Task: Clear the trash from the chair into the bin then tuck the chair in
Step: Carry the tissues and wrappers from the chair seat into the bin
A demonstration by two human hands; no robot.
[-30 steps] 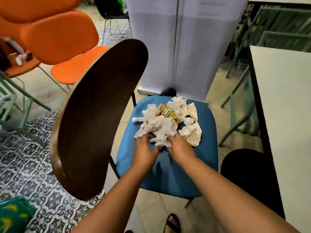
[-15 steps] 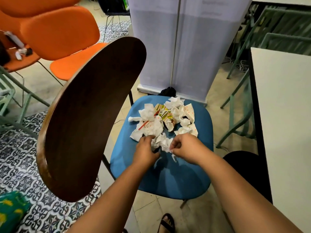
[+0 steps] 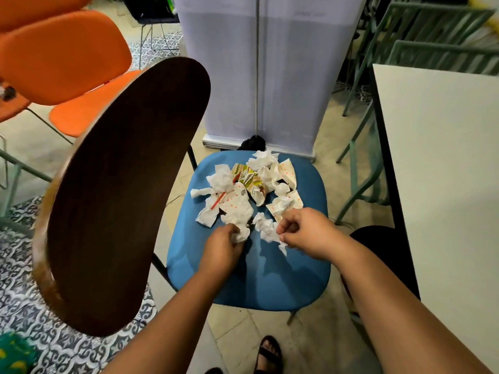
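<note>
A chair (image 3: pixel 283 279) with a blue seat stands in the middle of the scene, its dark wooden back (image 3: pixel 121 198) rising on the left, close to the camera. On the far half of the seat lies a heap of trash (image 3: pixel 243 190): crumpled white napkins, paper dotted with orange, a yellow-green printed wrapper (image 3: pixel 249 179) and a thin red straw (image 3: pixel 219 201) (only a short piece of it shows).

Both hands work at the near edge of the heap. The left hand (image 3: pixel 222 245) has its fingers curled round a crumpled white napkin (image 3: pixel 241 233), which is bunched against the fingertips; whether it is off the seat cannot be told. The right hand (image 3: pixel 307 233) has its fingers curled in, with thumb and fingertips pinching another white napkin (image 3: pixel 266 228), a torn corner of which hangs below the knuckles. The two hands are near each other but apart, with bare blue seat between and beneath them.

A dark round shape (image 3: pixel 375 247) sits on the floor just right of the seat, under the edge of a pale table (image 3: pixel 445 171); whether it is the bin cannot be told. Orange chairs (image 3: pixel 62 58) stand at the far left, and a white banner stand (image 3: pixel 259 76) rises just beyond the seat. Green metal chairs (image 3: pixel 432 36) fill the far right. A sandalled foot (image 3: pixel 267 354) shows on the tiled floor at the near edge, and a patterned rug (image 3: pixel 27 306) lies on the left.
</note>
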